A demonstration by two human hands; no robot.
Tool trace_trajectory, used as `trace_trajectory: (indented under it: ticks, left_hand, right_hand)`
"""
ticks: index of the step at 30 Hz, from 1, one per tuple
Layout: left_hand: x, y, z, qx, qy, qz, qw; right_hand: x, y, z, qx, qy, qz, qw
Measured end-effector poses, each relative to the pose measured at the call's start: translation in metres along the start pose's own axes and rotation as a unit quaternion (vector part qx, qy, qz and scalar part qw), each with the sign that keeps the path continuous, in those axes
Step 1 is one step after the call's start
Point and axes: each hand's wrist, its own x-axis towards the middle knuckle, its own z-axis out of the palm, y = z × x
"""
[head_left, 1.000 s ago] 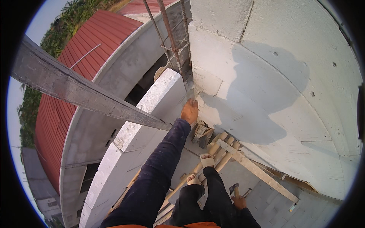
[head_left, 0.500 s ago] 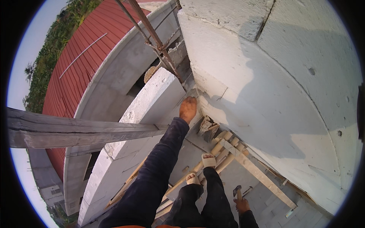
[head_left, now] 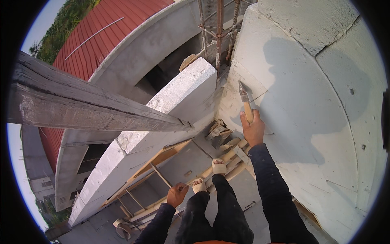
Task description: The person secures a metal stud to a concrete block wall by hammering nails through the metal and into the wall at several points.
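Note:
My right hand (head_left: 254,129) is wrapped round the wooden handle of a hammer (head_left: 245,96). Its metal head points away from me, close in front of the white block wall (head_left: 296,134); I cannot tell whether it touches. Below, near my sandalled left foot (head_left: 199,185), my left hand (head_left: 177,194) is closed with its fingers pinched together. Whatever it may hold is too small to make out. A lower white block wall (head_left: 174,101) runs along my left and meets the tall one at a corner beyond the hammer.
A weathered timber beam (head_left: 101,103) juts in from the left across the lower wall. Rusty reinforcing bars (head_left: 219,36) rise at the far corner. Planks (head_left: 233,156) lie under my feet, with a wooden ladder-like frame (head_left: 136,199) below left. A red roof (head_left: 109,32) lies beyond.
My left hand has come back from the wall corner to beside my left foot and closed. My right hand has lifted the hammer from low down up to the tall wall. My view has shifted.

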Motion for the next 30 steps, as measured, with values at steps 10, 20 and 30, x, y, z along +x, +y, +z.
trace_trajectory:
  ticks: [10,20,30]
  left_hand:
    - [-0.063,-0.081,-0.035,-0.010,0.038,-0.039,0.998]
    - [-0.078,-0.072,-0.023,-0.027,0.033,-0.056,0.998]
    - [-0.088,-0.078,-0.031,0.008,0.035,-0.041,0.999]
  right_hand:
    - [0.006,0.003,0.048,0.021,0.009,0.031,0.999]
    - [0.025,0.010,0.065,0.032,0.004,0.012,0.999]
    - [0.016,0.002,0.075,-0.021,0.019,0.014,0.999]
